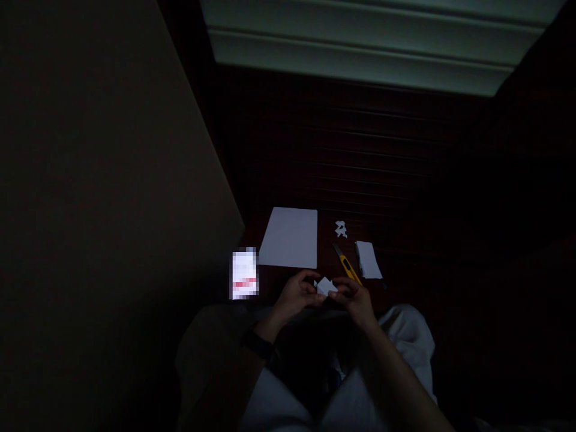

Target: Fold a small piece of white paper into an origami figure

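In a dim room, my left hand (297, 295) and my right hand (355, 300) meet over the near edge of a dark table. Both pinch a small folded piece of white paper (324, 285) between their fingertips. A dark band sits on my left wrist. A yellow utility knife (346, 265) lies on the table just beyond my right hand.
A white sheet of paper (290, 237) lies flat beyond my hands. A smaller white slip (368, 260) lies right of the knife, and a small folded paper shape (341, 228) behind it. A lit phone screen (244, 273) glows at the left. A wall (103, 180) rises on the left.
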A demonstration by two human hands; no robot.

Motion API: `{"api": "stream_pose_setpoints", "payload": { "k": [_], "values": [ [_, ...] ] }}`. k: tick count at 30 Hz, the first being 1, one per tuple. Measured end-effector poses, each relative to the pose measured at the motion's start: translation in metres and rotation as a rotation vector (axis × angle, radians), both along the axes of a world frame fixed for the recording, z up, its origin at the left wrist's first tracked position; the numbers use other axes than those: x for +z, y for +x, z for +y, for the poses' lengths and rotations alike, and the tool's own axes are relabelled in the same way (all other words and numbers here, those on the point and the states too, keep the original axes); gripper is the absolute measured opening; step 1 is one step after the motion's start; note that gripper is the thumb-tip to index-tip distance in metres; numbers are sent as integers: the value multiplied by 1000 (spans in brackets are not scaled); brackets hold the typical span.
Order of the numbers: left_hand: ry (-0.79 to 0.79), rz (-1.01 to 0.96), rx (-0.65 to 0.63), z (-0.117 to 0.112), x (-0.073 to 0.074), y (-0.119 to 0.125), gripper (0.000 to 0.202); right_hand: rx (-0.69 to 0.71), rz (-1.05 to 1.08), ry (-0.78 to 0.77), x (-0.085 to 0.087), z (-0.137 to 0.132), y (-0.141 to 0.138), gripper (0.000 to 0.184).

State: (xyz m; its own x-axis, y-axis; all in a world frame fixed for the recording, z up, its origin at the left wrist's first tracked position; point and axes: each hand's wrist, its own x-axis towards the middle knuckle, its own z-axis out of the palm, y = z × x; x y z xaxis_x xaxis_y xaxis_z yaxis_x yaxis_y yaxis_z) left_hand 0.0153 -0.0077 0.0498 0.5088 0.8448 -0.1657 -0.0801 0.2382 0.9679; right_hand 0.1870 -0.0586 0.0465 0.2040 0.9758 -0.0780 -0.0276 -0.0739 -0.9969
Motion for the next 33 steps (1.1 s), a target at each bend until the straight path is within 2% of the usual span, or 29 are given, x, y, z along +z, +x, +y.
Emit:
{"api": "stream_pose_setpoints", "payload": {
  "k": [7, 14, 18, 27, 30, 33],
  "values": [
    [55, 22, -98, 4, -2, -2, 57, -24, -46, 22, 0, 0, 0, 45],
    [51, 98, -124, 5, -12, -2, 51, 114, -6, 10, -6, -1, 7, 40],
    [31, 146, -143, 6, -15, -1, 46, 147, 23, 14, -7, 0, 9, 38],
    [89, 178, -130, 6, -21, -2, 35, 252, 38, -29, 1, -3, 12, 35],
    [53, 162, -140, 5, -20, -3, 40, 280, 49, -51, 1, -3, 10, 39],
    [14, 109, -155, 5, -18, -4, 51, 206, -9, -38, -4, -1, 8, 44]
  ]
}}
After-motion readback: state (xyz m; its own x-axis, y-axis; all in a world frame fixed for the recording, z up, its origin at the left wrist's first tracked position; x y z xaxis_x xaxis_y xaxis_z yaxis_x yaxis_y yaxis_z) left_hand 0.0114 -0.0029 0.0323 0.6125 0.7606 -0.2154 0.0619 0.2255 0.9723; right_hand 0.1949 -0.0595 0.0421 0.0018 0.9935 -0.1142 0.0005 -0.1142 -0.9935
